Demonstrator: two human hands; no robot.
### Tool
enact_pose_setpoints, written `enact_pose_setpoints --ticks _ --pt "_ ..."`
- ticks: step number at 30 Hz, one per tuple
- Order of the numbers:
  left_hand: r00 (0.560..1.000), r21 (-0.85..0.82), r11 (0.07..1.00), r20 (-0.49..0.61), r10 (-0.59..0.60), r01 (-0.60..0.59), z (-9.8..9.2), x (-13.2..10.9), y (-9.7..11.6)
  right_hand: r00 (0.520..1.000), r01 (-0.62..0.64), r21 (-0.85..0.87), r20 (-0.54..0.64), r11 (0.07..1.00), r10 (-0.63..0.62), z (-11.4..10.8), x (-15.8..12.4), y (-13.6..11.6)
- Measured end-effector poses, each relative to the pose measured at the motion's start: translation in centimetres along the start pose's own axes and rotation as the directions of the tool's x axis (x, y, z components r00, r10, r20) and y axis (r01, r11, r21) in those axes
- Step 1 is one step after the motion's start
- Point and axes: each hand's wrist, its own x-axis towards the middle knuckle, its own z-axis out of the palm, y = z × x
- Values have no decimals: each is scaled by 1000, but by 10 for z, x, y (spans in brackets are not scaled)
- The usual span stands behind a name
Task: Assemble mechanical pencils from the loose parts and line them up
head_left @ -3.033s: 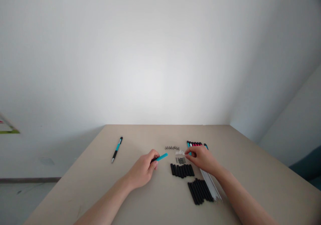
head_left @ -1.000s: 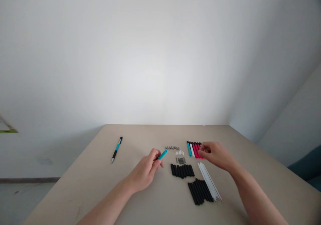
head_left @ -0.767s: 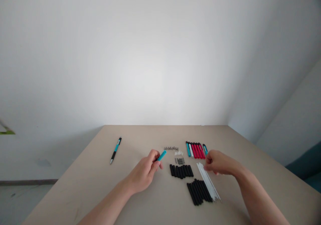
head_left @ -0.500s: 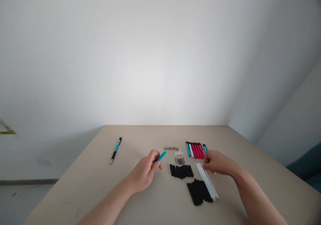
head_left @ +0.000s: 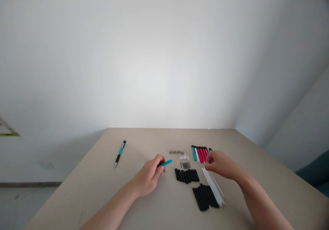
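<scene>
My left hand (head_left: 149, 174) is closed round a teal pen barrel (head_left: 167, 162), whose free end points right, above the beige table (head_left: 144, 206). My right hand (head_left: 218, 164) is pinched on a thin white refill (head_left: 214, 185), lifting its far end off the row of white refills (head_left: 217, 194). Just ahead of that hand lie red, white and teal pen barrels (head_left: 200, 153) in a row. Between my hands sit short black grips (head_left: 186, 175), small springs (head_left: 185, 165) and tiny white parts (head_left: 184, 157).
Long black tubes (head_left: 205, 197) lie beside the refills. Small metal tips (head_left: 176, 152) form a row further back. A finished teal and black pen (head_left: 120, 153) lies alone at the left. A white wall rises behind the table's far edge.
My right hand came back from the coloured barrels to the white refills and pinched one up. My left hand tilted the teal barrel flatter, otherwise staying in place.
</scene>
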Motion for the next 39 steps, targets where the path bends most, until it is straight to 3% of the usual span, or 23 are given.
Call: enact_pose_setpoints --ticks 11,16,21,25,27,32,35,39 --pt "1000 -15 1000 4 4 -3 2 0 -4 988 65 106 -144 992 -50 -10 -4 -9" --pt "1000 -13 1000 2 1 -1 1 0 -2 972 162 270 -211 949 -106 -4 1 -9" --pt "998 -46 999 60 12 -9 -3 -2 4 971 207 619 -223 757 -83 6 3 -22" --pt "965 -155 988 259 34 7 0 -6 11 988 148 843 -153 517 -33 10 0 -36" --pt "937 -184 983 347 47 19 4 -7 16 987 157 862 -155 481 -45 11 -1 -41" --pt "939 -30 998 337 66 -59 11 -10 30 980 184 818 -195 545 -37 19 0 -48" --pt "940 81 994 338 35 -66 9 -11 33 946 263 661 -320 703 -52 27 2 -48" --pt "944 93 994 329 24 -57 8 -11 30 860 308 341 -500 888 -106 30 1 -47"
